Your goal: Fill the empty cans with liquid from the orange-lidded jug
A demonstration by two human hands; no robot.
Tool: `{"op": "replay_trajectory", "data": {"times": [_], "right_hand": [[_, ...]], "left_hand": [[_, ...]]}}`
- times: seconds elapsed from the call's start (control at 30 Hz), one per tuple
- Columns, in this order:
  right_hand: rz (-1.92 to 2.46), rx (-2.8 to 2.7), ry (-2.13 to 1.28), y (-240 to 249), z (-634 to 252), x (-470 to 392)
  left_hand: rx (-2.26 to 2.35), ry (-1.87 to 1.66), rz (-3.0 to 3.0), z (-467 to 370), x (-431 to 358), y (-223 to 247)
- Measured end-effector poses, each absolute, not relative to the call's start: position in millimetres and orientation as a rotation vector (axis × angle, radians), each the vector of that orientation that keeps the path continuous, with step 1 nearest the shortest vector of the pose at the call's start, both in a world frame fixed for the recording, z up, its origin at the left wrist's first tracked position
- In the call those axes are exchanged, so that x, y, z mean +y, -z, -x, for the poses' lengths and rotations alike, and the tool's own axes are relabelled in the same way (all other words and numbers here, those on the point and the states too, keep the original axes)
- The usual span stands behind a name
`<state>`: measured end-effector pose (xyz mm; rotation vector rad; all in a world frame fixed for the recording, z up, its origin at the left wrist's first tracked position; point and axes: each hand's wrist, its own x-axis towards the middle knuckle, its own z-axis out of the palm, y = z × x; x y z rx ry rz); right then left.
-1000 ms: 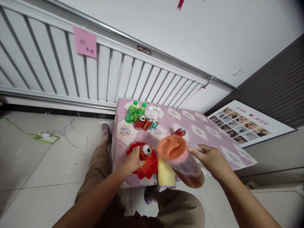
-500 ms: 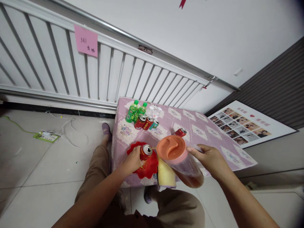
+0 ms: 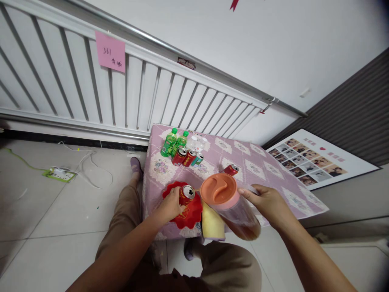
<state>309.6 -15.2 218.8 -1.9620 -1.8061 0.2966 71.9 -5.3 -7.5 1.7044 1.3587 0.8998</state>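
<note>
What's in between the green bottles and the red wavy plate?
Two red cans and a teal can sit by the green bottles, then flowery tablecloth before the red wavy plate. The head view shows it.

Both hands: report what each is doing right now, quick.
Left hand: closed around the red can over the red tray.
Right hand: closed on the handle of the orange-lidded pitcher, which is tilted.
</note>
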Motion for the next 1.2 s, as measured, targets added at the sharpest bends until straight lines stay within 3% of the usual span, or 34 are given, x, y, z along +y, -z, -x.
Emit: {"op": "replay_trajectory", "data": {"times": [1.2], "right_hand": [[1.957,-1.821,-0.4,-215.1,-308.3,-17.6]], "left_hand": [[1.361,-0.876,-1.756,-71.7,-4.4,8.6]]}}
